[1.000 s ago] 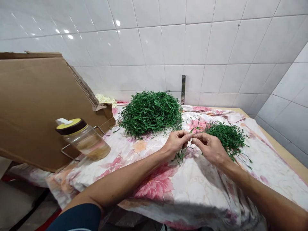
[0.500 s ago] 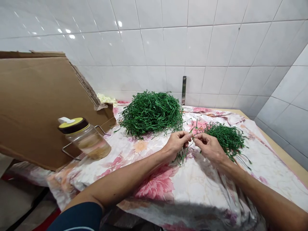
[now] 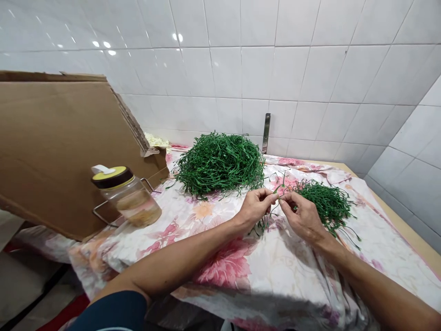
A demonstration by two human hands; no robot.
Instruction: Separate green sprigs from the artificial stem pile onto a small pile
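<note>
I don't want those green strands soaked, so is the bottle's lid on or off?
On: the dark, yellow-topped lid sits on top of the clear bottle. Whether it seals tightly, I cannot tell.

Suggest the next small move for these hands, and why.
I'd probably hold the left hand steady and adjust gently with the right hand. Both hands' fingers come together at a thin green strand, and other strands show just below the left hand. The exact contact is too small to make out, so a slight move seems safest.
</note>
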